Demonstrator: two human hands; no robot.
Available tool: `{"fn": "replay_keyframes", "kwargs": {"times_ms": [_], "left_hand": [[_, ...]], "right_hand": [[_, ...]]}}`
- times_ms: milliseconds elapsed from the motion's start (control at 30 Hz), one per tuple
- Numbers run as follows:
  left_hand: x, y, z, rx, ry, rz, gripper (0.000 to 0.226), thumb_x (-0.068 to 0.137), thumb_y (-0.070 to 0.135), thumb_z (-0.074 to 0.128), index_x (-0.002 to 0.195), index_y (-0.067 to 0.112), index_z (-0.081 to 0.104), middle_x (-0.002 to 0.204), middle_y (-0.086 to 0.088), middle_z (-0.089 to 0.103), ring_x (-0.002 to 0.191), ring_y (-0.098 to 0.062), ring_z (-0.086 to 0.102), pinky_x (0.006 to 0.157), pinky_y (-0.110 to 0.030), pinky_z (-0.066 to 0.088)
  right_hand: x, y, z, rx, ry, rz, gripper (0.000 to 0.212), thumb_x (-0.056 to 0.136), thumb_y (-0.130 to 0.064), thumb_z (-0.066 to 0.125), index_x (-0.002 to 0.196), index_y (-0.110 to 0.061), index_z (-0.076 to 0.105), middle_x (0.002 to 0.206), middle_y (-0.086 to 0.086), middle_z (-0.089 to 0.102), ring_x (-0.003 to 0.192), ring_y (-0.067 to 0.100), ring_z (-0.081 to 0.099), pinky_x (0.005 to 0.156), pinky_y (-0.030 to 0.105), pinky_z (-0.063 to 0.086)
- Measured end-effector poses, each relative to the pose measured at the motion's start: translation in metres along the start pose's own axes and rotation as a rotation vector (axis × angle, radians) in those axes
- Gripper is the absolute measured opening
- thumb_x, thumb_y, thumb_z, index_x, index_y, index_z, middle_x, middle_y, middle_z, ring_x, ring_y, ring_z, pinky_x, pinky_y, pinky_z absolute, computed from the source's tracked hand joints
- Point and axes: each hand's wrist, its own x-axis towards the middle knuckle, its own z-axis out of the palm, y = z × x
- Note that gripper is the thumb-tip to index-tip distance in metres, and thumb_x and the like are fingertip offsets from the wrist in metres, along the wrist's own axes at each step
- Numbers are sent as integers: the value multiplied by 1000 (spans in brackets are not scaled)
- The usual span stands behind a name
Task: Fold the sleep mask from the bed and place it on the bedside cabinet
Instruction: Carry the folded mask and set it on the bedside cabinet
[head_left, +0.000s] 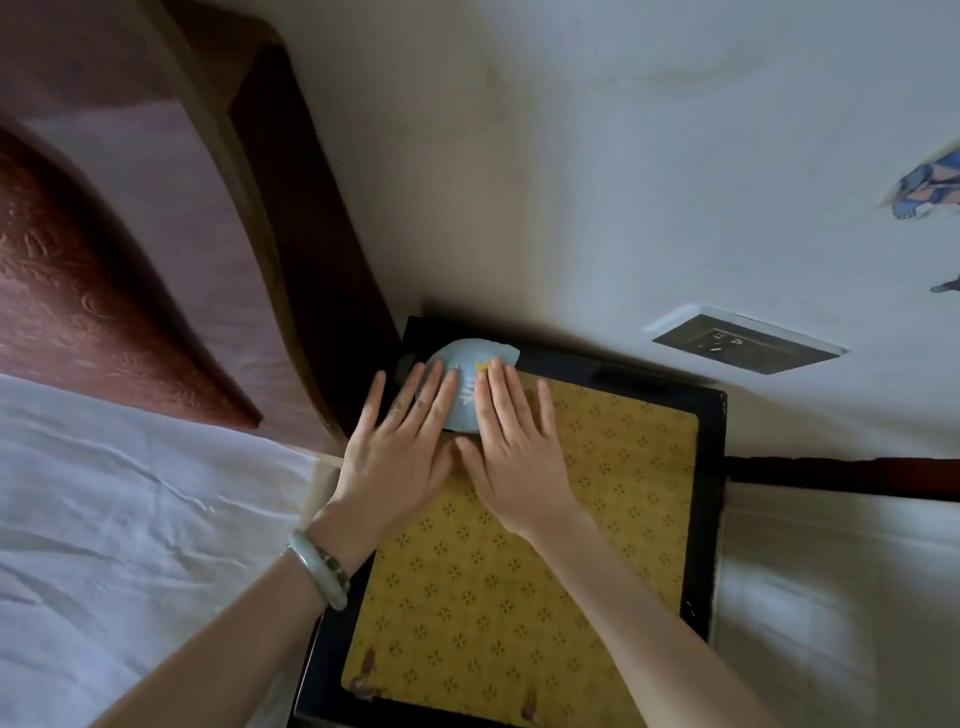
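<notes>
The sleep mask (470, 379), pale blue with a small yellow mark and white lines, lies folded at the far left corner of the bedside cabinet (709, 493), partly on the black frame and partly on the yellow patterned top (519, 571). Both hands lie flat on it with the fingers spread. The left hand (400, 447) covers its left side, and the right hand (514, 452) covers its right side; the thumbs touch just below the mask. A pale bangle (319, 569) sits on the left wrist. The bed with a white sheet (130, 519) is to the left, and a wall socket (745, 343) is beyond the cabinet.
</notes>
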Motion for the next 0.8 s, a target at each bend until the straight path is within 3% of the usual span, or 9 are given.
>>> {"fn": "replay_keyframes", "kwargs": {"times_ms": [167, 267, 400, 533, 600, 700, 800], "left_hand": [[1, 1, 6, 15, -27, -11, 65, 93, 40, 35, 148, 9, 21, 154, -10, 29, 143, -19, 14, 117, -50, 12], [0, 4, -6, 19, -37, -26, 65, 92, 39, 33, 147, 7, 23, 153, -11, 31, 143, -21, 21, 118, -49, 9], [-17, 9, -46, -14, -82, -16, 67, 89, 36, 39, 146, 4, 23, 152, -16, 32, 141, -28, 29, 116, -48, 9], [-55, 15, -102, -507, -186, -118, 77, 91, 28, 52, 150, 14, 5, 159, -8, 13, 147, -22, 10, 118, -37, 6], [-74, 16, -140, -747, -219, -221, 81, 89, 29, 58, 150, 21, 5, 158, -2, 17, 145, -19, 13, 117, -36, 14], [-89, 14, -205, -945, -141, -260, 83, 85, 32, 65, 149, 30, 12, 151, 11, 27, 140, -9, 22, 115, -36, 23], [-88, 16, -275, -979, 21, -197, 87, 80, 38, 69, 148, 34, 14, 147, 26, 22, 138, 5, 19, 112, -25, 20]], "right_hand": [[1, -1, -3, -28, -72, 9, 63, 97, -46, 14, 146, -7, 9, 155, 14, 11, 143, 24, 1, 116, 49, -1], [-2, -1, -16, 5, -102, 1, 64, 96, -47, 17, 145, -9, 3, 156, 13, 6, 143, 24, -3, 115, 47, -4], [-23, -8, -52, 102, -161, 43, 73, 93, -46, 40, 146, -15, 0, 156, 15, -1, 143, 28, -6, 111, 48, -10], [-59, -16, -114, 337, -231, 150, 81, 85, -38, 59, 145, -26, 6, 156, 9, 8, 143, 25, 3, 111, 45, -3], [-75, -22, -155, 435, -275, 186, 83, 83, -37, 63, 145, -29, 7, 156, 4, 9, 142, 24, 8, 113, 46, 7], [-95, -34, -221, 580, -267, 186, 86, 80, -34, 67, 144, -32, 9, 156, -2, 13, 140, 16, 14, 111, 39, 17], [-111, -42, -293, 710, -139, 129, 81, 81, -36, 67, 143, -38, 14, 152, -14, 19, 132, -3, 17, 108, 29, 20]]}}
